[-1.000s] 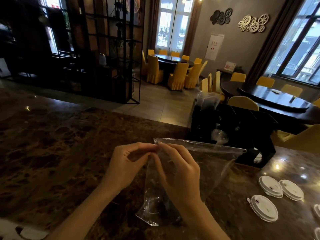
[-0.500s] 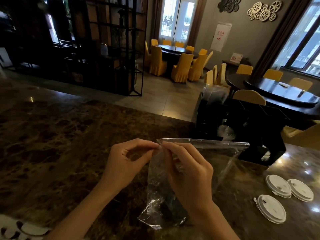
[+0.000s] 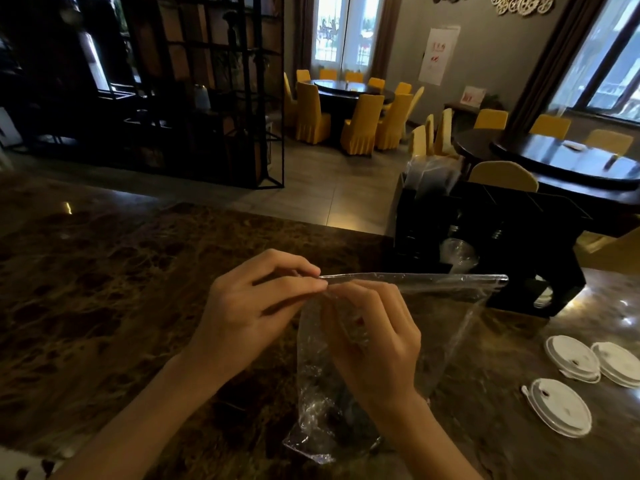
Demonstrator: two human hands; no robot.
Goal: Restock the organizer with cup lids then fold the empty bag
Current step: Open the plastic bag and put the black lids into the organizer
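Clear crinkly plastic is what we've got front and center: a zip-top bag (image 3: 429, 320) held up over the dark brown marble counter (image 3: 104, 289), its sealed strip running level toward the right and its bottom corner drooping down to the countertop. Our left hand (image 3: 249, 310) pinches the left end of the zip strip, thumb and fingertips pressed together on it, and our right hand (image 3: 377, 344) is right beside it, fingers closed on the same corner of the plastic just below the strip, so both hands meet at that one spot. Something dark sits in the lower part of the bag but we can't tell what it is. Off to the right, three white cup lids (image 3: 557, 407) lie flat on the counter, two touching each other and one a bit nearer to us. Behind the bag stands the black organizer (image 3: 512, 237), with a clear plastic cup (image 3: 457, 254) poking out of a front slot.
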